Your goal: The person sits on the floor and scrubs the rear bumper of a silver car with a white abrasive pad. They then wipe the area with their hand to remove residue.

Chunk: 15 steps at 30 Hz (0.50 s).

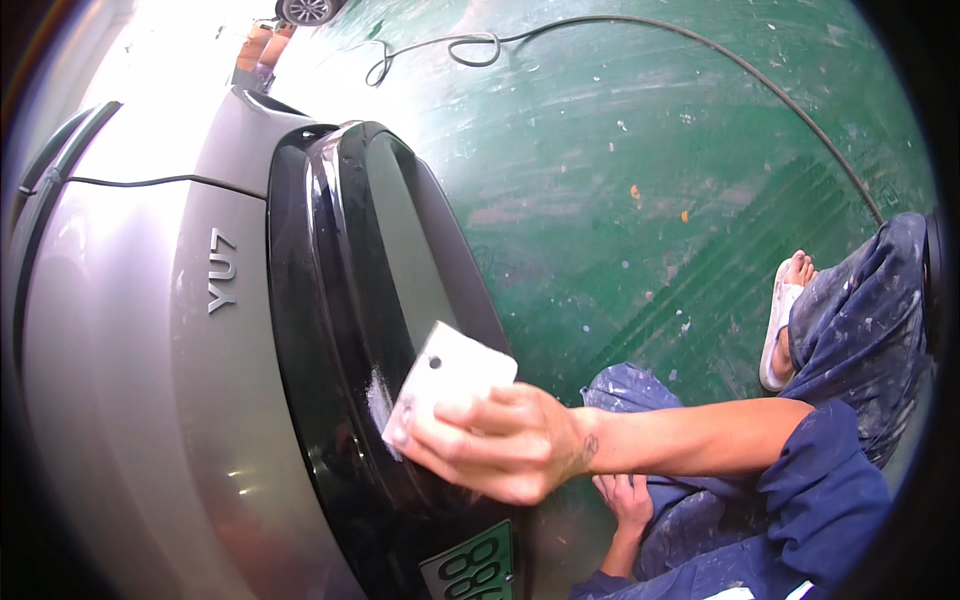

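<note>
A small white rectangular sheet of sandpaper [462, 362] with one round dark hole lies between the fingers of my right hand [495, 445]. That hand presses it against the glossy black rear trim [345, 300] of a silver car. Beside the sheet's left edge, the black surface carries a whitish scuffed patch [378, 402]. My left hand [625, 500] rests on my blue trouser leg, below my right forearm. Nothing shows in it, its fingers look stretched out, and their tips are partly covered by the forearm.
The silver car body [120, 330] fills the left side. A green number plate [470, 565] sits low on the trim. Across the green floor [600, 220] runs a dark hose [740, 65]. My sandalled foot [785, 320] is at the right. A car wheel [308, 8] shows far off.
</note>
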Available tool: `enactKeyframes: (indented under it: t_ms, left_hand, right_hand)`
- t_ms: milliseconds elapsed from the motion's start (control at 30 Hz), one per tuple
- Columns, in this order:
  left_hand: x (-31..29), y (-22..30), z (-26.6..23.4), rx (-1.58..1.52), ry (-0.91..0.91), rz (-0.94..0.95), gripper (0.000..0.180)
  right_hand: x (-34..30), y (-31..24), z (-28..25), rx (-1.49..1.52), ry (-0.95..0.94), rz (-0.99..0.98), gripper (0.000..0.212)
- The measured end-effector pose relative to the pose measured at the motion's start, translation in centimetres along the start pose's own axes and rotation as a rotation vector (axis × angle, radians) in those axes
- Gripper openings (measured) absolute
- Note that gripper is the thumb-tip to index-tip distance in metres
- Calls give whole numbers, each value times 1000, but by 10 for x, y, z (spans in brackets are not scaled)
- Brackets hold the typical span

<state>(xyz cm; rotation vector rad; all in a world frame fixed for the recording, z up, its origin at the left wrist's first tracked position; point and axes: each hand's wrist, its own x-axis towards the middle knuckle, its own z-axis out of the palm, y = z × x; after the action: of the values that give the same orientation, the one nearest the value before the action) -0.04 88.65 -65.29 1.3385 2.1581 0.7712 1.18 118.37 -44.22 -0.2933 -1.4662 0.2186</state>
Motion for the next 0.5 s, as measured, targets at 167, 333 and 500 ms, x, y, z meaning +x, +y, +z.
enactKeyframes:
  t_ms: [167,333,500]
  left_hand:
    - [-4,-12,3,27,33,49,49]
    - [-2,2,-4,85,8,26,46]
    - [-1,-9,1,65,31,64,45]
  right_hand:
    - [7,-7,-6,28,-19,48,44]
    - [12,8,0,-72,12,-17,45]
    - [11,-10,-4,1,-33,16,49]
